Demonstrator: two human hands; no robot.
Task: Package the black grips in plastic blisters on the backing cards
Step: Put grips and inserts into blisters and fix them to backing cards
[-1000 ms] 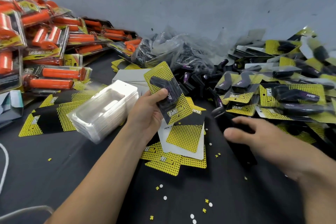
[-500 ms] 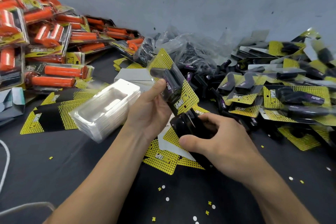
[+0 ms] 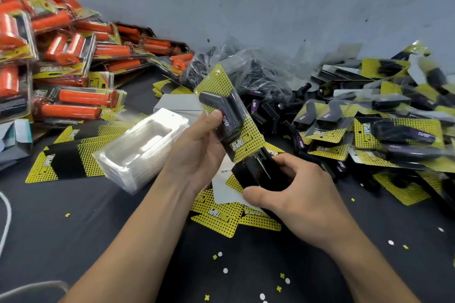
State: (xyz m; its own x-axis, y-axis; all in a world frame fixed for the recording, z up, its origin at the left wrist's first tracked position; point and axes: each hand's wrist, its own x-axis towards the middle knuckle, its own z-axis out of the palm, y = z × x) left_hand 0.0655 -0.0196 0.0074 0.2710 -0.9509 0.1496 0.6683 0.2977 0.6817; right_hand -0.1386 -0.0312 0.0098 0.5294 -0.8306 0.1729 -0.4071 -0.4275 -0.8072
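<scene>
Observed at centre, raised above the dark table (image 3: 73, 241): 1 backing card (image 3: 250, 134), yellow-dotted and black, with a clear blister (image 3: 236, 96) on its face and black grips (image 3: 231, 118) inside, 1 marked TAPER. Tilted, top corner toward the far wall. Held by the left hand (image 3: 197, 147), fingers curled behind the card, thumb (image 3: 214, 115) pressed on the blister front.

Found at the card's near edge: a black tool (image 3: 256, 172), meeting that edge, exact contact not discernible. Gripped by the right hand (image 3: 295, 202), fingers curled round it from the right, thumb (image 3: 256, 195) along its near side.

Recorded left of the hands: a stack of empty clear blisters (image 3: 140, 150), lying tilted beside a loose yellow-and-black card (image 3: 66, 157). Far left: a heap of packed orange grips (image 3: 61, 56). Far centre: loose black grips (image 3: 268, 110) next to a crumpled clear bag (image 3: 246, 69). Right: a pile of finished black-grip packs (image 3: 381, 135). Beneath the hands: several loose cards (image 3: 221, 216), 1 showing a white back. Scattered on the near table: small white and yellow punch-outs (image 3: 283, 278). At the near left edge: a white cord (image 3: 5, 216).
</scene>
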